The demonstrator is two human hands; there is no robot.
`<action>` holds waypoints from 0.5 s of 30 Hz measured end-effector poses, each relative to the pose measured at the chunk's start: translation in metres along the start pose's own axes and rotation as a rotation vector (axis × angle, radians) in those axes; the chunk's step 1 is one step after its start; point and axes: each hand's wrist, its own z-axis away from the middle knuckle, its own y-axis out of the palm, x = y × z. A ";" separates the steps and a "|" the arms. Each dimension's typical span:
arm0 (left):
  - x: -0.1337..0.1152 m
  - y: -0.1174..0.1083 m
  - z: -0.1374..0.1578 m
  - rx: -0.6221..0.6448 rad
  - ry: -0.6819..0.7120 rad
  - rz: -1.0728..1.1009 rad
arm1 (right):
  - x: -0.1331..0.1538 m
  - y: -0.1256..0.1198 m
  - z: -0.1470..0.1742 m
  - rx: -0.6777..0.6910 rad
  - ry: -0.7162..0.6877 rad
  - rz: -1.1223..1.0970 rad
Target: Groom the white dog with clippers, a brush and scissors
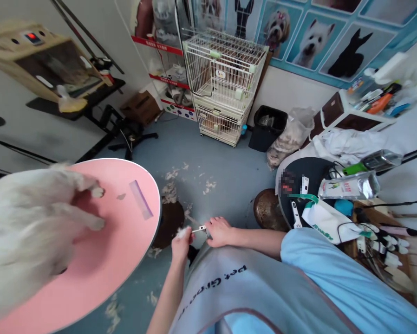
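Observation:
My right hand is closed on slim silver forceps with ring handles, held in front of my apron. The forceps point left, their tip meeting a tuft of white cotton. My left hand pinches that cotton between thumb and fingers. To the left, a white dog lies on a round pink grooming table, legs stretched toward the middle. On the same table, near its right edge, is a comb with a purple spine.
A dark stool stands beside the pink table, and tufts of hair lie on the floor. At right, a dark round tabletop holds a white bottle and tools. White cages and a black bin stand ahead.

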 end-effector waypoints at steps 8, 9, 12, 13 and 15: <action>-0.021 -0.081 -0.045 0.400 0.165 -0.277 | 0.047 -0.018 -0.023 0.045 -0.012 0.094; -0.021 -0.089 -0.048 0.419 0.239 -0.321 | 0.051 -0.018 -0.022 0.064 -0.038 0.091; -0.014 -0.113 -0.053 0.437 0.359 -0.347 | 0.050 -0.003 -0.016 0.080 -0.025 -0.013; -0.009 -0.123 -0.058 0.391 0.363 -0.332 | 0.044 0.006 -0.016 0.064 0.026 -0.099; 0.003 -0.152 -0.070 0.262 0.361 -0.276 | 0.030 0.026 -0.019 0.055 0.163 -0.420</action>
